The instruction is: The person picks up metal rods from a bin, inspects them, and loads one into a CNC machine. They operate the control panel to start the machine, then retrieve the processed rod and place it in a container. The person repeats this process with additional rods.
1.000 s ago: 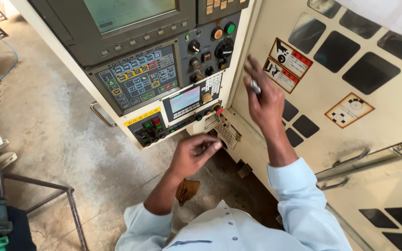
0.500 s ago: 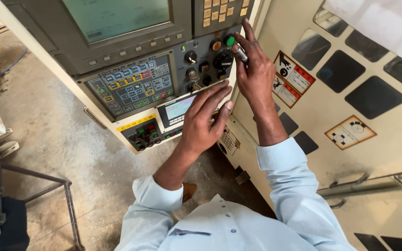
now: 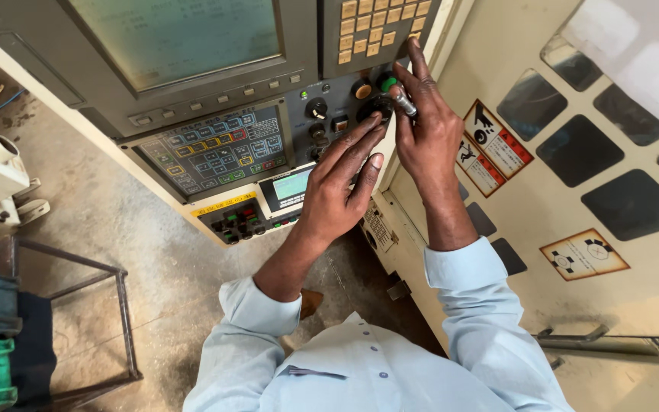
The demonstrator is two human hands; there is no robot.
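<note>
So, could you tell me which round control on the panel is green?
The green button by the right hand, beside the orange button; the other knobs are black.

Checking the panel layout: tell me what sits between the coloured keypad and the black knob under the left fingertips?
In the head view, two smaller black knobs sit between the keypad and the large knob.
</note>
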